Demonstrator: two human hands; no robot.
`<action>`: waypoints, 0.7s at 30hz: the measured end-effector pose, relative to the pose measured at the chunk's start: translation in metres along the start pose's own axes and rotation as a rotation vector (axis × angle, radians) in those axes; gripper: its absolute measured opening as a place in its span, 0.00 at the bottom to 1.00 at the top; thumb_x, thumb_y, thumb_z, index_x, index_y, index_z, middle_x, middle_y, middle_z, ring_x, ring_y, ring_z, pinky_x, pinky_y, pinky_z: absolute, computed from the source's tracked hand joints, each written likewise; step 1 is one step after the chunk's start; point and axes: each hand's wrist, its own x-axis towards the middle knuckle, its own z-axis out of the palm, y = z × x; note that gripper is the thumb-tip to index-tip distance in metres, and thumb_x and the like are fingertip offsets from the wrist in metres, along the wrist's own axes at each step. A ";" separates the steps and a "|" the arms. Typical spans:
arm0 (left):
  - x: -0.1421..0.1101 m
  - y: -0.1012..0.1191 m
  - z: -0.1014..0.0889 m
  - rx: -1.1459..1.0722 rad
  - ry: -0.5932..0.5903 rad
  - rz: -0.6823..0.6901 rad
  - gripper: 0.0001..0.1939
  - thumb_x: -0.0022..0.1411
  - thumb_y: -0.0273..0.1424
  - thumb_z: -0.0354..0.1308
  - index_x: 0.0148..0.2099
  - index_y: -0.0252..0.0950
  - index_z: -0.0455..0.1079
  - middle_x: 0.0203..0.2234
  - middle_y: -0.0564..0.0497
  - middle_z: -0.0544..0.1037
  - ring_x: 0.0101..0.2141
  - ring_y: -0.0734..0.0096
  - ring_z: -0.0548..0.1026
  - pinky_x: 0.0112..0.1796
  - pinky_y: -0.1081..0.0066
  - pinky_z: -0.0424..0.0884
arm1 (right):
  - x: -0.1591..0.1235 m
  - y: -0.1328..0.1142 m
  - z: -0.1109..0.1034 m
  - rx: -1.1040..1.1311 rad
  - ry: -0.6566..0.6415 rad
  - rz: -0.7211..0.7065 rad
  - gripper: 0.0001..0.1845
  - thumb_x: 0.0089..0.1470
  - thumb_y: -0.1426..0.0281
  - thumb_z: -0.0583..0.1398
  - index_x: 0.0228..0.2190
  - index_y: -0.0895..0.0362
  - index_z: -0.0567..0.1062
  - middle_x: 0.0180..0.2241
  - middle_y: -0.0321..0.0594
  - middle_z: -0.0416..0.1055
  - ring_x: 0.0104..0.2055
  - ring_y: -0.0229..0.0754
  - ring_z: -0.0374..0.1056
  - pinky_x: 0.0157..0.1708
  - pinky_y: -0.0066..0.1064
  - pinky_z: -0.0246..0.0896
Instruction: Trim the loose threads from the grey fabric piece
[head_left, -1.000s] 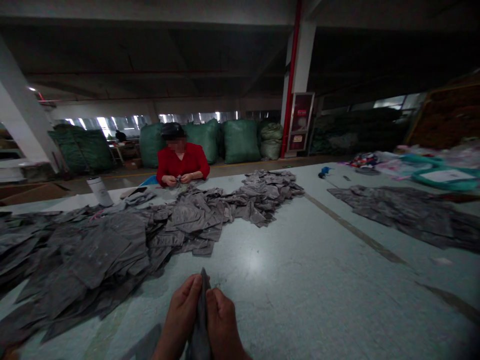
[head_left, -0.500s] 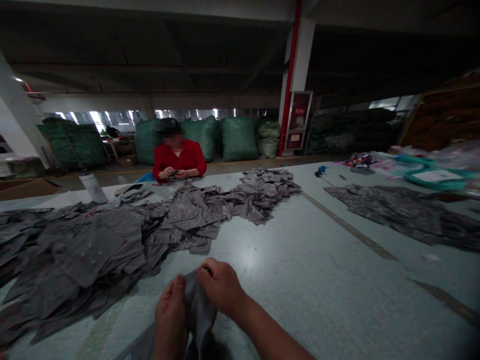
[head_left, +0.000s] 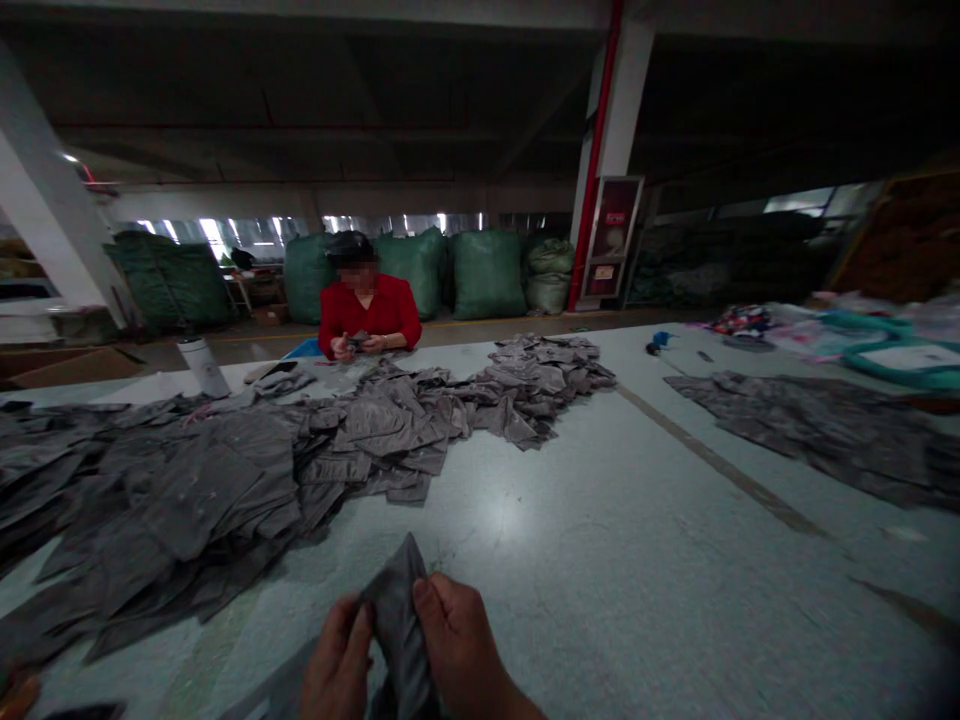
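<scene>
Between my two hands is a grey piece of fabric point(head_left: 397, 620), held up above the near edge of the table, with one pointed corner sticking upward. My left hand point(head_left: 339, 650) pinches its left side between thumb and fingers. On the other side, my right hand point(head_left: 459, 635) grips the cloth with the thumb on top. The lower part of the fabric hangs down and runs out of the picture at the bottom. A large heap of similar grey fabric pieces point(head_left: 202, 490) spreads over the table to the left and ahead of my hands.
Across the pale table point(head_left: 600, 530), a person in a red top point(head_left: 371, 310) handles a small dark piece. A white bottle point(head_left: 202, 368) stands at the left. More grey fabric point(head_left: 825, 420) lies at the right, near plastic bags point(head_left: 892, 345). Green sacks point(head_left: 487, 275) line the back.
My right hand has moved down and to the right along the fabric, and a corner now points up between my hands. The whole view has shifted slightly.
</scene>
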 end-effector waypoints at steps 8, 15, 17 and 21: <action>0.027 0.074 0.017 0.089 -0.386 0.253 0.18 0.53 0.43 0.47 0.30 0.36 0.71 0.24 0.50 0.75 0.31 0.64 0.72 0.34 0.70 0.67 | 0.002 0.003 0.002 -0.026 0.034 0.019 0.20 0.55 0.58 0.46 0.21 0.58 0.63 0.20 0.35 0.60 0.24 0.35 0.57 0.23 0.23 0.50; 0.023 0.057 0.027 -0.255 -0.321 0.064 0.17 0.51 0.42 0.53 0.35 0.35 0.70 0.29 0.52 0.76 0.35 0.66 0.72 0.39 0.72 0.65 | 0.028 -0.020 -0.010 -0.191 0.013 -0.126 0.18 0.57 0.64 0.47 0.21 0.58 0.66 0.20 0.35 0.64 0.23 0.34 0.59 0.22 0.23 0.48; 0.020 0.051 0.029 -0.323 -0.303 0.036 0.17 0.49 0.43 0.54 0.35 0.35 0.70 0.28 0.52 0.76 0.34 0.65 0.72 0.37 0.72 0.66 | 0.029 -0.019 -0.009 -0.218 0.017 -0.168 0.19 0.57 0.64 0.46 0.21 0.59 0.67 0.20 0.35 0.65 0.23 0.33 0.60 0.23 0.23 0.49; 0.015 0.055 0.034 -0.302 -0.301 0.006 0.17 0.49 0.46 0.53 0.28 0.36 0.69 0.21 0.54 0.73 0.29 0.67 0.71 0.31 0.74 0.67 | 0.020 -0.004 -0.003 -0.081 0.081 -0.102 0.22 0.58 0.61 0.45 0.20 0.59 0.65 0.18 0.35 0.63 0.22 0.33 0.58 0.21 0.23 0.49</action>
